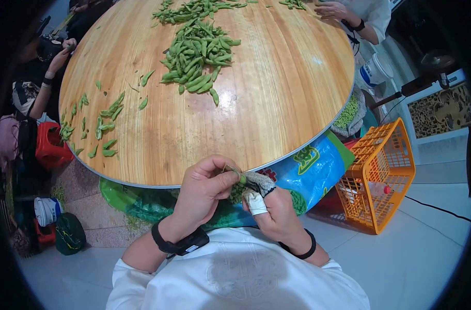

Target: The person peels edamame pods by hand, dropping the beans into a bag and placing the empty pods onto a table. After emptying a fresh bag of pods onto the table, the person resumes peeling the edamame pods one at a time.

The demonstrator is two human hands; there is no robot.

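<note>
My left hand (207, 188) is at the table's front edge, its thumb and fingers pinched on a green pod (241, 179). Close beside it on the right, my right hand (269, 206) has curled fingers, with a white wrap on one finger and grey cloth on others; it meets the pod's other end. Beneath the hands, shelled green beans (236, 194) show in part. Farther up the round wooden table (194, 139) lies a large pile of green pods (197, 57).
Scattered pods (107, 124) lie at the table's left. Co-workers' hands (67, 46) show at the left and a co-worker's hand (332, 10) at the top right. An orange crate (377, 178), a blue bag (318, 165) and a white bucket (376, 71) are on the right; a red stool (52, 144) stands left.
</note>
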